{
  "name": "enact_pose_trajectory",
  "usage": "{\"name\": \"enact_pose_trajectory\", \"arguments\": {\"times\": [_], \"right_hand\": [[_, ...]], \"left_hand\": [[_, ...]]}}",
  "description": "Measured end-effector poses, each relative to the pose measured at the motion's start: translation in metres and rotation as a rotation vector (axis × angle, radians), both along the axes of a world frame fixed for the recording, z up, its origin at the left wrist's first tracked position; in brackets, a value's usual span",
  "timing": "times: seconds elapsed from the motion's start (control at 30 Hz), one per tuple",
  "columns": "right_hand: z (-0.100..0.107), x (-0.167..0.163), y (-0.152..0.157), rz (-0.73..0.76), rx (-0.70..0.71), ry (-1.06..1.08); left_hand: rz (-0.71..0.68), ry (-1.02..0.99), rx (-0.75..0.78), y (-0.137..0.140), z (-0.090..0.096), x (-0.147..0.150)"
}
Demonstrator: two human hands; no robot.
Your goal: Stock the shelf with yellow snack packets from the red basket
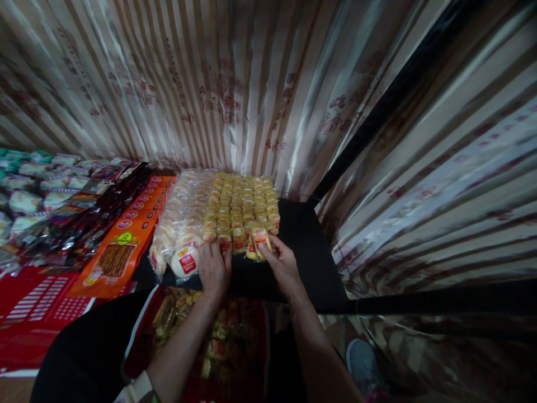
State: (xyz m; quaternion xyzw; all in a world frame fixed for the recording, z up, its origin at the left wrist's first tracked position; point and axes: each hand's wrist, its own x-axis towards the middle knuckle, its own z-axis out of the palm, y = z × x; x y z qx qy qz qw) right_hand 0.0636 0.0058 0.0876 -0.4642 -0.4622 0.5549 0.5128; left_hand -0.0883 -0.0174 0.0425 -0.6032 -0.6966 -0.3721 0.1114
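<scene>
Small wrapped yellow snack cakes (239,201) stand in tight rows on a black shelf (302,252). My right hand (283,262) pinches one wrapped snack cake (260,239) between thumb and fingers at the front right of the rows, its red label facing me. Another cake shows just behind it, partly covered. At the front left of the block, my left hand (215,271) has its fingers curled round a front-row cake (225,242); how firmly it grips is hidden. Beside that hand lies a round white wrapped bun (185,258) with a red label.
Stacked clear-wrapped white buns (184,201) adjoin the cakes. Further left lie orange snack packets (121,240), dark red packets (100,224) and white bagged goods (27,201). A red-rimmed container (267,341) of wrapped food sits below. Striped sheeting (235,84) and a black post (373,106) border the shelf.
</scene>
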Motion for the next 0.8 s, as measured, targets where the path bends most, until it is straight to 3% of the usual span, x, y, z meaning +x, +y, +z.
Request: {"name": "enact_pose_trajectory", "arguments": {"times": [0.3, 0.53, 0.8], "right_hand": [[-0.002, 0.005, -0.001, 0.015, -0.001, 0.143], [0.006, 0.015, -0.003, -0.181, -0.024, 0.206], [-0.001, 0.029, -0.006, -0.215, -0.066, 0.232]], "left_hand": [[-0.067, -0.088, 0.053, -0.001, -0.007, -0.001], [-0.106, -0.118, 0.052, 0.000, -0.012, -0.004], [-0.115, -0.009, 0.110, -0.007, -0.010, -0.004]]}}
